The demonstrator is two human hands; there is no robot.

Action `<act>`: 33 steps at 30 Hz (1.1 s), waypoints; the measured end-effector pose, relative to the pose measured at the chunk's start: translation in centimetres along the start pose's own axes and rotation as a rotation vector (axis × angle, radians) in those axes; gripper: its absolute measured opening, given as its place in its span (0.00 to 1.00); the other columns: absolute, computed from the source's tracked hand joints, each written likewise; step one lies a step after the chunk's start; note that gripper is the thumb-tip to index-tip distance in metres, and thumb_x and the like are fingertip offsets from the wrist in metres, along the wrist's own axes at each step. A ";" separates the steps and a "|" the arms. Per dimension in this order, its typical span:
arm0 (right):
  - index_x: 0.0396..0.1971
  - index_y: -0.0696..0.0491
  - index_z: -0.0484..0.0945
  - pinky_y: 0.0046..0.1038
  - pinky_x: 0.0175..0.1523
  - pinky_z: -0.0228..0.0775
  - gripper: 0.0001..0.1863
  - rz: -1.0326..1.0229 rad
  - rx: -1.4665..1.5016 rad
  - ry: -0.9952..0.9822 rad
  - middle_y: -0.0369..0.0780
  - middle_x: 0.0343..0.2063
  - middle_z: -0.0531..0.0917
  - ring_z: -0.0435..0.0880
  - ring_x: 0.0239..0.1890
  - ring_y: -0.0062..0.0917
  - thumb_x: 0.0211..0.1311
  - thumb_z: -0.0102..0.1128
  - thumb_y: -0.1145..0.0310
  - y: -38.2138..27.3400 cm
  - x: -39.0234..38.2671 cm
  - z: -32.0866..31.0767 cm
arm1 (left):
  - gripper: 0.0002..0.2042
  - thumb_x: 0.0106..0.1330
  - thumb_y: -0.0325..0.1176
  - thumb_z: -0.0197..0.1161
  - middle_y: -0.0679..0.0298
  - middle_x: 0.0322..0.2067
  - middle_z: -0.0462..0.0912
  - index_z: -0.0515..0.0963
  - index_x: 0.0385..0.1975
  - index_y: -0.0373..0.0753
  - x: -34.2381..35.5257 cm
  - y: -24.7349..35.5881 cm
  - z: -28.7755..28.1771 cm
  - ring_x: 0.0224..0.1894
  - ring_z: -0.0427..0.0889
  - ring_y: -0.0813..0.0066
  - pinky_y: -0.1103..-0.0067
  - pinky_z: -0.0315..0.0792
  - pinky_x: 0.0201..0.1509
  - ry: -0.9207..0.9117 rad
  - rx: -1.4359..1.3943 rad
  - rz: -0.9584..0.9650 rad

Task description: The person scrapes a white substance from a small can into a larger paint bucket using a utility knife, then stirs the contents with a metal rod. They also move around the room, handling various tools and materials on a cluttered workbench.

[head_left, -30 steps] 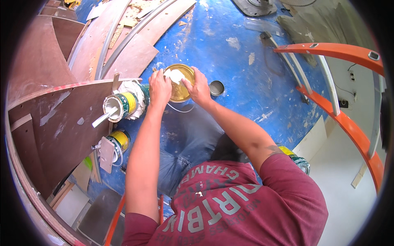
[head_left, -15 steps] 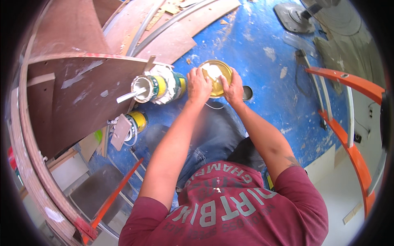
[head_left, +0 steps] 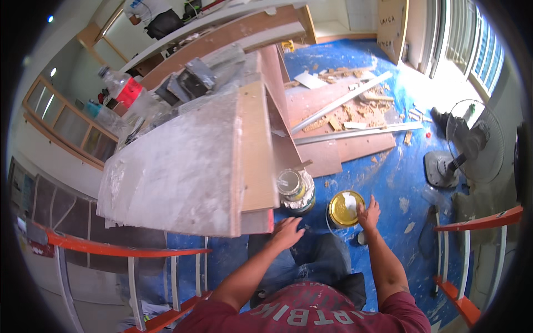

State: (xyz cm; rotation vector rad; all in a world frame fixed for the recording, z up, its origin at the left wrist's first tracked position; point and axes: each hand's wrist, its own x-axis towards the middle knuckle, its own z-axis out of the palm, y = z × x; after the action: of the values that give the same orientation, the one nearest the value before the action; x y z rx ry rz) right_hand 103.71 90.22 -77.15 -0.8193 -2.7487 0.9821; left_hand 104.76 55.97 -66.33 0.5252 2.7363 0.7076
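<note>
A yellow-lidded can (head_left: pixel 343 207) with a white patch on top stands on the blue floor covering (head_left: pixel 408 258) in front of my bent legs. My right hand (head_left: pixel 369 213) is at the lid's right rim, thumb touching it, fingers spread upward. My left hand (head_left: pixel 286 232) is off the can, fingers loosely apart and holding nothing, just below the overhanging board edge. Left of the yellow lid, an open paint can (head_left: pixel 291 183) sits on another, wrapped in white-smeared material. A small dark container (head_left: pixel 361 238) is partly behind my right forearm.
Dusty boards (head_left: pixel 172 166) carrying a plastic bottle (head_left: pixel 125 89) jut in at left. Orange ladder rails (head_left: pixel 127 250) flank me, the other ladder (head_left: pixel 477 221) at right. A fan (head_left: pixel 444 166) stands right. Offcuts and metal strips (head_left: pixel 352 127) lie ahead near a bright glazed door.
My view has lifted, bringing the room ahead into sight. My left hand has left the lid and moved left and nearer me; my right hand has loosened and stays at the rim.
</note>
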 end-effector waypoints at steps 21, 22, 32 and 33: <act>0.64 0.56 0.72 0.36 0.50 0.79 0.28 -0.751 0.371 0.073 0.53 0.54 0.82 0.85 0.51 0.39 0.68 0.65 0.62 -23.2 1.0 -14.6 | 0.55 0.61 0.72 0.57 0.41 0.76 0.45 0.39 0.78 0.43 -13.6 -5.4 -1.5 0.71 0.57 0.29 0.51 0.60 0.73 0.129 -0.097 -0.641; 0.62 0.57 0.74 0.38 0.53 0.77 0.28 -0.661 0.426 0.004 0.54 0.53 0.83 0.85 0.52 0.41 0.66 0.66 0.61 -21.5 -0.4 -13.1 | 0.55 0.61 0.71 0.57 0.41 0.76 0.46 0.40 0.78 0.42 -13.9 -5.7 -1.7 0.71 0.57 0.28 0.51 0.60 0.73 0.129 -0.100 -0.660; 0.73 0.40 0.62 0.48 0.73 0.59 0.45 -0.410 -0.484 -0.462 0.60 0.72 0.55 0.57 0.72 0.62 0.56 0.68 0.46 -3.0 -8.7 -1.4 | 0.54 0.61 0.69 0.58 0.39 0.76 0.45 0.40 0.78 0.41 -14.6 -6.8 -1.6 0.72 0.56 0.29 0.52 0.56 0.75 0.135 -0.130 -0.665; 0.74 0.36 0.59 0.49 0.73 0.59 0.42 -0.387 -0.465 -0.507 0.62 0.73 0.51 0.53 0.73 0.65 0.60 0.64 0.49 -3.8 -9.0 -1.8 | 0.54 0.62 0.68 0.58 0.39 0.76 0.45 0.40 0.78 0.41 -14.8 -6.9 -1.7 0.72 0.56 0.29 0.52 0.56 0.75 0.138 -0.119 -0.677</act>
State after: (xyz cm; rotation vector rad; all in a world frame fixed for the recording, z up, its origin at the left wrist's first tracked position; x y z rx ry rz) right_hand 110.14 84.04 -72.75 -0.0392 -3.4484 0.5300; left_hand 115.62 43.65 -66.02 -0.4799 2.6990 0.7233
